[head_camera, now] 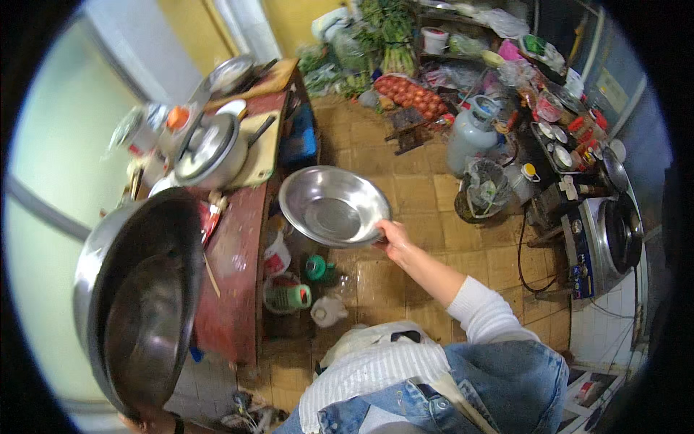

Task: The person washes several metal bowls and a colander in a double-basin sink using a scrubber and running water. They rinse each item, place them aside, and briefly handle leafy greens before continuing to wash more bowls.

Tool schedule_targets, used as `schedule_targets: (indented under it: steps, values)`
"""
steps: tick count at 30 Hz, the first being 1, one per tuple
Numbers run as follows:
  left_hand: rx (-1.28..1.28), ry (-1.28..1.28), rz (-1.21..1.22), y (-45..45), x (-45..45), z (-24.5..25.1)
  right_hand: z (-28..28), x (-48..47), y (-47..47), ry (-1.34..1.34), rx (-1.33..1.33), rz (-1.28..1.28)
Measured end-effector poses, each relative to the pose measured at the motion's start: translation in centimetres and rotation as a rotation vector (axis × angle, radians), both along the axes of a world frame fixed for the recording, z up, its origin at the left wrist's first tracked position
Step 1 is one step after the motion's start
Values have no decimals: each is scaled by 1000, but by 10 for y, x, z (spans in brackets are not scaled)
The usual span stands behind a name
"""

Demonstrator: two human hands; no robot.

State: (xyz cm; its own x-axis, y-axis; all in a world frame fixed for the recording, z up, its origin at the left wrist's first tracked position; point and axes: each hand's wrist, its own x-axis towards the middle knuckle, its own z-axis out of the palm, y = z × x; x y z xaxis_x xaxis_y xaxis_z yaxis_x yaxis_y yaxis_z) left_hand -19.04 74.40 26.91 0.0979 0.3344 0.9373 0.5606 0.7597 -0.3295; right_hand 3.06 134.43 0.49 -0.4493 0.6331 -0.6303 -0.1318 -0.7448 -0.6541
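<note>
My right hand [394,238] grips the rim of a shiny metal basin [336,203], held out over the tiled floor with its hollow facing up. At the lower left my left hand [142,420] holds the bottom rim of a larger, deep metal basin [149,304], which is tilted nearly on its side above the end of the red table [233,271]. Much of that hand lies behind the basin and near the picture's rim. Past the large basin, a lidded metal pot [211,149] stands on the table beside a cutting board [257,138] with a knife on it.
Under the table's edge stand a green-lidded container [317,267] and a white jug [328,311]. A gas cylinder [473,133], a lined bin [485,190] and a gas stove [610,238] are on the right. A net sack of onions [411,96] and leafy greens [393,38] lie ahead.
</note>
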Motion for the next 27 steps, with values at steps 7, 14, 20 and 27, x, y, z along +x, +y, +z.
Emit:
schedule_targets:
  steps: [7, 14, 20, 27]
  values:
    - [150, -592, -657, 448, -58, -60, -92, 126, 161, -350, 73, -532]
    - [-216, -441, -1171, 815, -70, -61, -108, 276, 219, -472, 137, -1079]
    - [-278, -726, -1386, 1045, -81, -80, -90, 277, 260, -310, 645, -1045]
    - [-194, -1338, -1330, 1257, -163, -147, -76, 208, 523, -80, 750, -880]
